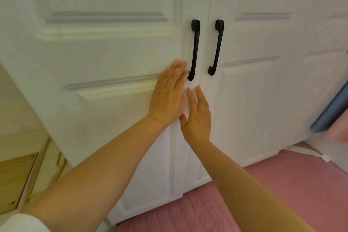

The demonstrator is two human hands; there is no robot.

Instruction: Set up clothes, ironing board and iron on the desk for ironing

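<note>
Two white panelled wardrobe doors fill the view, the left door (105, 58) and the right door (250, 84), each with a black vertical handle. My left hand (167, 96) lies flat against the left door, fingertips beside the lower end of the left handle (194, 49). My right hand (197, 117) is open with fingers spread, just below that handle near the seam between the doors. The right handle (217, 47) is untouched. No clothes, ironing board or iron are in view.
A pink quilted bed cover (263, 194) lies below the doors at the lower right. A light wooden furniture piece (17, 179) stands at the lower left. A blue-grey object (331, 109) sits at the right edge, blurred.
</note>
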